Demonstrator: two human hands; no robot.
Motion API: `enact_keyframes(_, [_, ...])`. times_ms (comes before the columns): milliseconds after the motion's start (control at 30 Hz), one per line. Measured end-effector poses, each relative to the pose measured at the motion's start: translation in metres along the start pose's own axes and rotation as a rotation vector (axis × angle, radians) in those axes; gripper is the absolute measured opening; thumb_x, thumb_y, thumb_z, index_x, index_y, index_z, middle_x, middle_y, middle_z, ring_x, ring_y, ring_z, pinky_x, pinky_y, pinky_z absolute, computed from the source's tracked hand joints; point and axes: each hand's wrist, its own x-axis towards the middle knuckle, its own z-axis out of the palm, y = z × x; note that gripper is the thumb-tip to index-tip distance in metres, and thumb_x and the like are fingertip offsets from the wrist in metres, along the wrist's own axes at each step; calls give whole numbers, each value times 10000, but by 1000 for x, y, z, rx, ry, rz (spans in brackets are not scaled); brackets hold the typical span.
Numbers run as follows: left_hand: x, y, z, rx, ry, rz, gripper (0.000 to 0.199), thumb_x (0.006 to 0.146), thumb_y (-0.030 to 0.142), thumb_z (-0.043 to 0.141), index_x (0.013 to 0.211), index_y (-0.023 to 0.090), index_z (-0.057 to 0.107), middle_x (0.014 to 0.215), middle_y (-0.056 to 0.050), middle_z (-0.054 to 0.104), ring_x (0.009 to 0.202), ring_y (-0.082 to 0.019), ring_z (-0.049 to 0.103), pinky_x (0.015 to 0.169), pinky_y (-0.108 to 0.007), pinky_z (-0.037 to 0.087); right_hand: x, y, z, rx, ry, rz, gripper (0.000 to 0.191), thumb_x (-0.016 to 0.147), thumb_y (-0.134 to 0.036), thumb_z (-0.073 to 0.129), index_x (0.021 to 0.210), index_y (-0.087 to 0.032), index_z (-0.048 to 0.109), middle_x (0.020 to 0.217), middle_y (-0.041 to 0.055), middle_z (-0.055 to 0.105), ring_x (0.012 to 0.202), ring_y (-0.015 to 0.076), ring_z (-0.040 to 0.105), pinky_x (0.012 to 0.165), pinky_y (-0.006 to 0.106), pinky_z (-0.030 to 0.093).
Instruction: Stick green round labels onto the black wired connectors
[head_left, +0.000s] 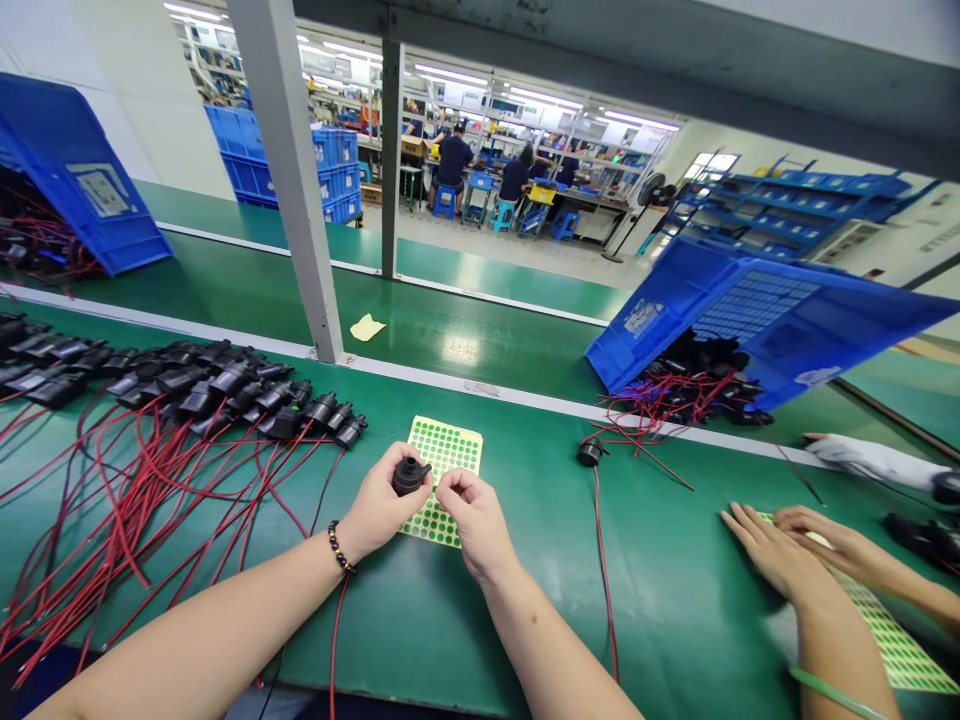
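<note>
My left hand (385,503) is closed around a small black pump (409,476), a round body with a short spout on top and another at its side. A red wire (341,640) hangs below that hand to the table's front edge. Close beside the pump, my right hand (472,515) is pinched, thumb against fingers; whatever is between the fingertips is too small to make out. Beneath both hands lies a sheet of round green stickers (450,440), partly covered by them. To the right, a single black pump (591,452) lies on the green table with its wire trailing forward.
Many wired pumps (225,385) cover the table at left. Tipped blue bins (622,340) with more pumps stand at both sides. A grey post (296,180) rises ahead. At right are another person's hands (780,550) over a sticker sheet (900,640), and a gloved hand (847,455).
</note>
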Motion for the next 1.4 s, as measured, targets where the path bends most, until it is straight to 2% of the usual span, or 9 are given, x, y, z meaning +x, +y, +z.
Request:
enact_keyframes(133, [1,-1,-1,-41,-95,-14,193,723,209,561,858,182,426,772,6,503,720,-120,488,696,-246,398,2,1,-5,-65,-11,-35,150,712,-240,564,598,-166,503,588,-27,456,577,102,424,559,224,351])
enact_keyframes(233, [3,-1,-3,-14,-158,4,201,739,216,540,901,187,426,794,1,509,747,-132,492,720,-261,394,2,-4,-12,-135,35,-130,148,722,-233,564,598,-162,526,897,57,541,844,167,504,704,278,400])
enact_keyframes(300, [3,-1,-3,67,-177,23,191,738,219,539,896,192,437,784,11,499,726,-129,478,692,-251,386,1,-8,-16,-160,34,-184,142,728,-225,566,603,-163,539,1076,89,500,1025,213,461,809,327,386])
enact_keyframes(400, [3,-2,-2,172,-190,49,161,732,218,540,867,193,455,762,22,477,685,-122,446,642,-231,369,-2,-12,-16,-160,-40,-212,134,734,-204,564,605,-170,545,1065,94,510,1092,225,433,865,359,370])
enact_keyframes(500, [1,-4,1,185,-232,76,155,733,158,503,879,188,460,803,11,482,714,-126,452,663,-230,370,-4,-12,-11,-180,-86,-209,125,730,-181,560,605,-172,552,1013,80,525,1080,213,445,863,345,379])
enact_keyframes(633, [0,-6,2,185,-266,86,213,696,70,463,875,185,454,822,7,485,751,-133,463,687,-233,371,-6,-8,-7,-224,-83,-197,112,725,-163,551,613,-168,557,1009,62,516,983,182,500,838,315,396])
enact_keyframes(1000, [-1,-6,3,217,-277,69,236,683,64,449,886,184,437,818,6,484,735,-132,458,671,-230,374,-5,-4,-5,-288,-30,-249,102,698,-102,516,632,-172,550,934,46,521,887,164,520,809,309,399])
enact_keyframes(1267, [-4,-10,6,281,-231,137,263,680,44,418,902,185,427,833,-2,487,738,-133,468,685,-242,388,-7,0,3,-297,31,-266,108,665,-75,477,639,-180,470,948,36,493,931,166,481,791,289,383])
enact_keyframes(1400, [-6,-17,9,374,-181,231,314,673,28,420,944,187,426,912,-32,497,828,-160,473,757,-285,384,-6,5,7,-140,56,-156,224,626,-56,444,792,-205,453,981,15,473,833,135,484,687,248,398])
